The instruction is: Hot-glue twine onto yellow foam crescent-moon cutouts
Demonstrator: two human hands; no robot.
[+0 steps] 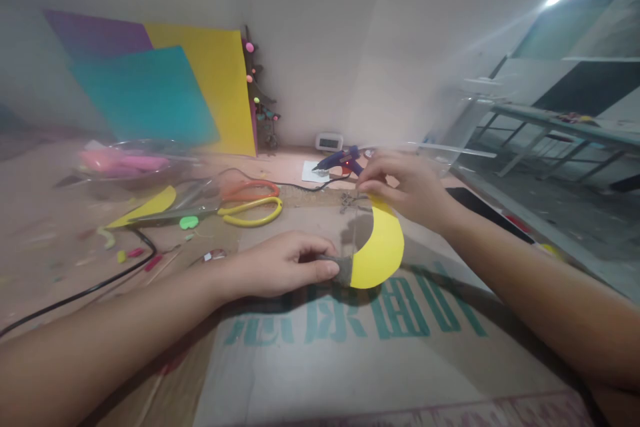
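A yellow crescent-shaped cutout point(383, 247), apparently paper or foam sheet, is held up between my two hands. My left hand point(290, 263) is closed, thumb against fingers, on a dark grey piece point(344, 271) at the crescent's lower end. My right hand point(400, 183) pinches at the upper tip, which its fingers partly cover. A thin line, perhaps thread or wire, runs between the two ends. Small dark wiry bits point(346, 199) show beside the upper tip. Just behind my right hand stands a blue glue gun point(335, 160) with a small red light.
Scissors point(250, 213) with orange and yellow handles lie left, near a yellow scrap point(150, 207) and a green piece point(189, 222). A black cord point(100, 283) crosses the left side. Coloured sheets point(220, 93) lean on the wall. A white digital clock point(329, 142) stands at the back.
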